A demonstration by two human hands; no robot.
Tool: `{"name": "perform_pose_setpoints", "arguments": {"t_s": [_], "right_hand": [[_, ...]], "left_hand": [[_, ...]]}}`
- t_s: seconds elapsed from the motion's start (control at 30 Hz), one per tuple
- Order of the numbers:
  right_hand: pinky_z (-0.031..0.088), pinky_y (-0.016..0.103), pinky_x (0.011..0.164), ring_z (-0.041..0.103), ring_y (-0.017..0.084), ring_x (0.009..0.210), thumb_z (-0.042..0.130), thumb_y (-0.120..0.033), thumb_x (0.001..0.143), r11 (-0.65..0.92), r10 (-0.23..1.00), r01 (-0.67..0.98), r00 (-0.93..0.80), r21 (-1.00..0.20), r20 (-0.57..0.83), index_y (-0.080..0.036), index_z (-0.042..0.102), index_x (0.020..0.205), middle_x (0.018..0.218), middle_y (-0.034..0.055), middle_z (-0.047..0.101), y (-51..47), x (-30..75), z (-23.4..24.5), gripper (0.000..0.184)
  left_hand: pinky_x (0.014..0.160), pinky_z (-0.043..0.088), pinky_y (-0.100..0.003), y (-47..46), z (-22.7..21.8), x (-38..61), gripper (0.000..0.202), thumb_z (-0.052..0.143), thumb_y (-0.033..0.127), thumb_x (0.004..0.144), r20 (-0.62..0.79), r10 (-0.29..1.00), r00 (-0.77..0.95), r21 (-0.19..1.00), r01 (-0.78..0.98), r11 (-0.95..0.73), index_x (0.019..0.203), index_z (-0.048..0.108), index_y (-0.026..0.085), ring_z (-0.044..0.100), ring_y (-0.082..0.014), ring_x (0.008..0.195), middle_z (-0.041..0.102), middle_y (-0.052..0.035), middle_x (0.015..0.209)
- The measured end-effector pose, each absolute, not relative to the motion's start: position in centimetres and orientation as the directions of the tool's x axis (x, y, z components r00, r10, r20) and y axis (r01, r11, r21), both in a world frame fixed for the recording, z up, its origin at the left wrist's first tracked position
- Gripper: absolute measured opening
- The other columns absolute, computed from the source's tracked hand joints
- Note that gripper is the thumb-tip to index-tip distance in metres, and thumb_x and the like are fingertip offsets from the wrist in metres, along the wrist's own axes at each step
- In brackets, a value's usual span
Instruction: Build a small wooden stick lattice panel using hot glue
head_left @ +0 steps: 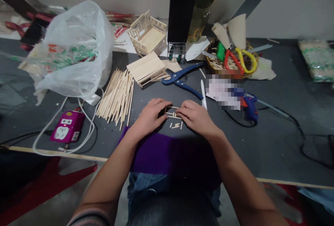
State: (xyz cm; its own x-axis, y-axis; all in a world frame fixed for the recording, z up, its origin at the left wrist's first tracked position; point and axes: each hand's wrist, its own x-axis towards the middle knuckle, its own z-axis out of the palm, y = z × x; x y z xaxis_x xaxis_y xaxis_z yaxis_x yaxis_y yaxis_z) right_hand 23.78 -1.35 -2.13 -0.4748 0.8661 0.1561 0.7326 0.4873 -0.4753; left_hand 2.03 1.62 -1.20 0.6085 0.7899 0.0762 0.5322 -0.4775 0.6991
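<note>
Between my two hands lies a small rectangular frame of thin wooden sticks (171, 113) on the grey table. My left hand (151, 114) pinches its left end, fingers above and thumb below. At its right end, my right hand (194, 114) grips it with fingertips close together. Short bits sit inside the frame. Several cut stick pieces (175, 126) lie just in front of it. To the left spreads a pile of long wooden sticks (116, 95). A blue-handled cutter (180, 80) rests behind my hands, with a white pen (203, 94) beside it.
Behind stand a stick-built model chair (148, 34) and a small slatted stick table (146, 67). A plastic bag (78, 48) and a purple power socket (67, 125) are left. At right are a basket (221, 66) with scissors and a blue glue gun (250, 107) with its cord.
</note>
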Motion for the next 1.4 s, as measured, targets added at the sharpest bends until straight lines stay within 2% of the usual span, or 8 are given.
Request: {"name": "perform_pose_setpoints", "arguments": {"t_s": [0.17, 0.33, 0.43, 0.67, 0.8, 1.03, 1.17, 1.4], "right_hand": [[0.039, 0.03, 0.07, 0.055, 0.018, 0.085, 0.052, -0.023, 0.097, 0.482, 0.87, 0.73, -0.462, -0.484, 0.17, -0.02, 0.069, 0.095, 0.088, 0.0057, 0.062, -1.3, 24.0, -2.0, 0.017], [0.044, 0.031, 0.072, 0.059, 0.018, 0.084, 0.053, -0.022, 0.095, 0.431, 0.9, 0.707, -0.38, -0.561, 0.214, -0.021, 0.071, 0.094, 0.088, 0.0056, 0.063, -1.3, 24.6, -1.6, 0.018], [0.046, 0.032, 0.073, 0.06, 0.019, 0.083, 0.052, -0.023, 0.095, 0.4, 0.916, 0.685, -0.314, -0.609, 0.249, -0.023, 0.071, 0.094, 0.087, 0.0054, 0.063, -1.4, 25.1, -0.9, 0.019], [0.045, 0.033, 0.066, 0.059, 0.019, 0.075, 0.058, -0.024, 0.092, 0.266, 0.934, 0.643, 0.013, -0.718, 0.357, -0.023, 0.071, 0.093, 0.083, 0.0044, 0.062, -2.0, 27.3, 0.7, 0.014], [0.047, 0.034, 0.072, 0.06, 0.02, 0.082, 0.052, -0.022, 0.094, 0.285, 0.949, 0.655, -0.092, -0.699, 0.301, -0.024, 0.071, 0.098, 0.088, 0.0054, 0.063, -2.4, 26.7, 0.4, 0.019], [0.043, 0.035, 0.074, 0.052, 0.022, 0.086, 0.045, -0.011, 0.091, 0.432, 0.901, 0.757, -0.382, -0.49, 0.205, -0.019, 0.07, 0.102, 0.091, 0.0089, 0.063, -2.2, 23.9, -0.7, 0.029], [0.041, 0.035, 0.074, 0.05, 0.023, 0.088, 0.047, -0.008, 0.089, 0.449, 0.891, 0.78, -0.424, -0.435, 0.161, -0.017, 0.07, 0.105, 0.094, 0.01, 0.061, -2.2, 23.6, -0.9, 0.03], [0.039, 0.035, 0.073, 0.049, 0.023, 0.089, 0.048, -0.01, 0.091, 0.461, 0.883, 0.778, -0.45, -0.427, 0.135, -0.018, 0.07, 0.102, 0.093, 0.0095, 0.06, -2.1, 23.5, -1.1, 0.027]], "left_hand": [[0.096, 0.045, -0.04, 1.6, -1.2, 2.0, 0.034, 0.061, 0.018, 0.088, 0.087, 0.79, 0.607, 0.707, 0.521, -0.478, 0.122, 0.06, 0.02, 0.057, -0.0234, 0.107, 0.065, -0.0076, 0.114], [0.095, 0.046, -0.039, 1.8, -1.2, 1.8, 0.03, 0.055, 0.015, 0.09, 0.154, 0.827, 0.541, 0.736, 0.496, -0.462, 0.119, 0.062, 0.02, 0.059, -0.0213, 0.105, 0.067, -0.0072, 0.11], [0.09, 0.049, -0.036, 1.9, -1.1, 1.8, 0.023, 0.053, 0.016, 0.09, 0.199, 0.883, 0.425, 0.765, 0.496, -0.411, 0.11, 0.065, 0.019, 0.061, -0.0191, 0.097, 0.068, -0.0058, 0.102], [0.077, 0.051, -0.029, 2.0, -0.9, 1.6, 0.016, 0.055, 0.026, 0.09, 0.227, 0.968, 0.106, 0.861, 0.443, -0.25, 0.095, 0.067, 0.018, 0.063, -0.0163, 0.085, 0.07, -0.0038, 0.092], [0.073, 0.05, -0.028, 2.1, -1.1, 1.4, 0.016, 0.057, 0.028, 0.089, 0.197, 0.974, 0.113, 0.87, 0.437, -0.227, 0.096, 0.067, 0.018, 0.062, -0.0153, 0.081, 0.068, -0.0035, 0.091], [0.073, 0.048, -0.031, 2.1, -0.7, 1.8, 0.024, 0.064, 0.023, 0.083, 0.193, 0.91, 0.368, 0.764, 0.526, -0.375, 0.107, 0.067, 0.021, 0.056, -0.019, 0.09, 0.065, -0.0043, 0.096], [0.069, 0.047, -0.029, 2.1, -0.8, 1.7, 0.022, 0.059, 0.022, 0.085, 0.195, 0.921, 0.336, 0.761, 0.541, -0.358, 0.106, 0.066, 0.02, 0.056, -0.018, 0.088, 0.065, -0.0044, 0.098], [0.071, 0.048, -0.029, 2.2, -0.9, 1.7, 0.02, 0.056, 0.021, 0.087, 0.2, 0.928, 0.314, 0.75, 0.56, -0.351, 0.104, 0.066, 0.02, 0.057, -0.0173, 0.086, 0.066, -0.0038, 0.097]]}}
